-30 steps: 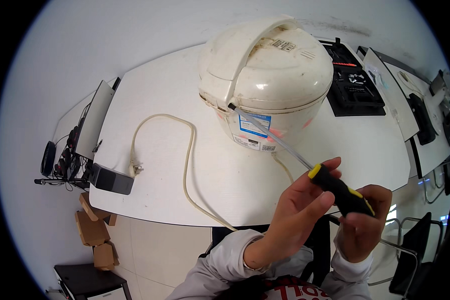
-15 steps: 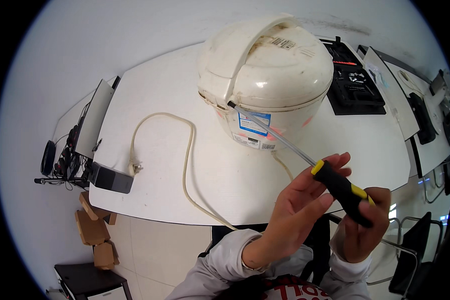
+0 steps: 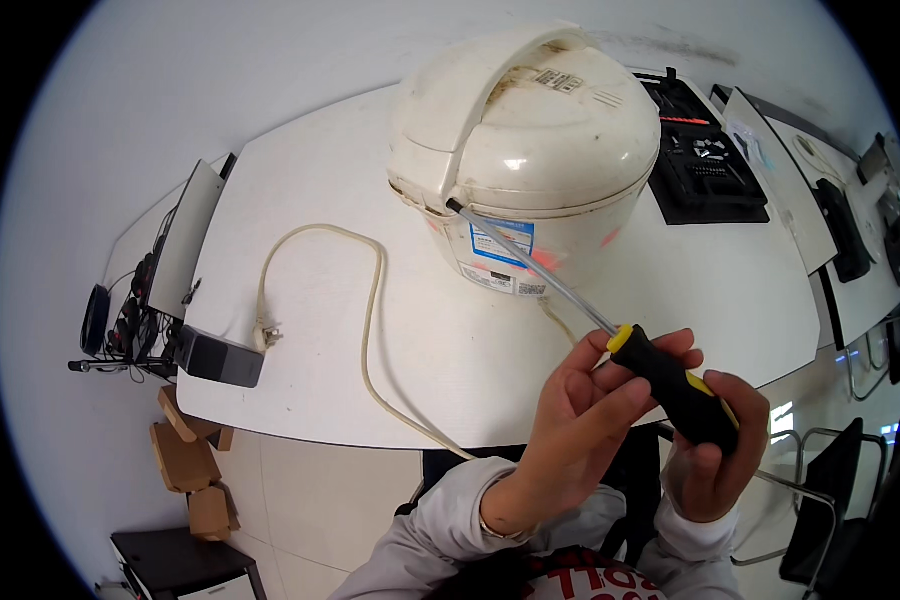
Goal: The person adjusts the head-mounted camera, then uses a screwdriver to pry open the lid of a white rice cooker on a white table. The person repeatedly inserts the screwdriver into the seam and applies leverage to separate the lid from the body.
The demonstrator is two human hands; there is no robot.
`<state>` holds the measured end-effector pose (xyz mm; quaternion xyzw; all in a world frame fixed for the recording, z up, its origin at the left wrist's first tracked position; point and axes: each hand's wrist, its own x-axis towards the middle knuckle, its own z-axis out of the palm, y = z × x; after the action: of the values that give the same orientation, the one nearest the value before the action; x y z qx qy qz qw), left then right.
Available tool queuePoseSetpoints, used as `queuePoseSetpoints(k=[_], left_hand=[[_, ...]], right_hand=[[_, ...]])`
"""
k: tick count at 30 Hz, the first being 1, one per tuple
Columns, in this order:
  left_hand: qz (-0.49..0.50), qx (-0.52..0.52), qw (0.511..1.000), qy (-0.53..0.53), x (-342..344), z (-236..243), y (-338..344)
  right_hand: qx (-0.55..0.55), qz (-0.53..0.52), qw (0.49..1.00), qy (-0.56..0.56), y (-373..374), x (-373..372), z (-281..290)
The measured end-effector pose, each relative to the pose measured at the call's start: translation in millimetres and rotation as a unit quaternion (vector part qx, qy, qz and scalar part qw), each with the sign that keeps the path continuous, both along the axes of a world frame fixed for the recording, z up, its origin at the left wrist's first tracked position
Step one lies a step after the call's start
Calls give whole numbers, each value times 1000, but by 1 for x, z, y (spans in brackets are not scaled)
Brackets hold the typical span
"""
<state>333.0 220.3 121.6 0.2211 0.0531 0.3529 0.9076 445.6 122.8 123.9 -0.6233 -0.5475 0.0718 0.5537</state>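
- You're holding the driver (image 3: 622, 340) in both hands, raised near the front edge of the surface (image 3: 310, 340); its shaft (image 3: 537, 268) is pointing away from you and off to your left.
- Your left grip (image 3: 578, 412) is pinching the front of the driver's body, thumb on the near side, fingers wrapping behind it, just back of the yellow collar.
- Your right grip (image 3: 732, 470) is clasping the butt end, thumb and fingers pressing on it.
- Key geometry: the cooker (image 3: 570, 160) is sitting ahead and left of both grips. The driver's long axis is running from the right grip, past the left, toward the low end of the cooker's carry handle (image 3: 466, 130).
- Nearer hand: the left is sitting closer to the tip (image 3: 454, 205) and cooker; the right is lying farthest back.
- The tip is lining up with the carry handle's foot, by the lid seam. Can't tell from here whether it's touching, seated or hanging in front.
- Labels: the shaft is crossing a blue label (image 3: 492, 250) on the cooker's front. Below, a white label (image 3: 502, 281) is carrying a square code; dark print (image 3: 558, 80) is showing on the lid.
- None of that is reading clearly. Your shirt (image 3: 590, 580) is showing red lettering, upside down and cut off below.
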Motion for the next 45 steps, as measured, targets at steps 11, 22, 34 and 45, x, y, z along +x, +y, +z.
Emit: queuePoseSetpoints(k=[11, 22, 34, 45], left_hand=[[-14, 34, 999, 37, 0, -8, 3], [7, 29, 999, 27, -1, -6, 0], [21, 13, 999, 22, 2, -8, 1], [40, 24, 999, 8, 2, -8, 0]], right_hand=[[51, -8, 969, -241, 5, 5, 1], [34, -41, 998, -29, 4, -2, -11], [2, -23, 991, -134, 7, -7, -3], [17, -39, 994, -105, 9, -14, -2]])
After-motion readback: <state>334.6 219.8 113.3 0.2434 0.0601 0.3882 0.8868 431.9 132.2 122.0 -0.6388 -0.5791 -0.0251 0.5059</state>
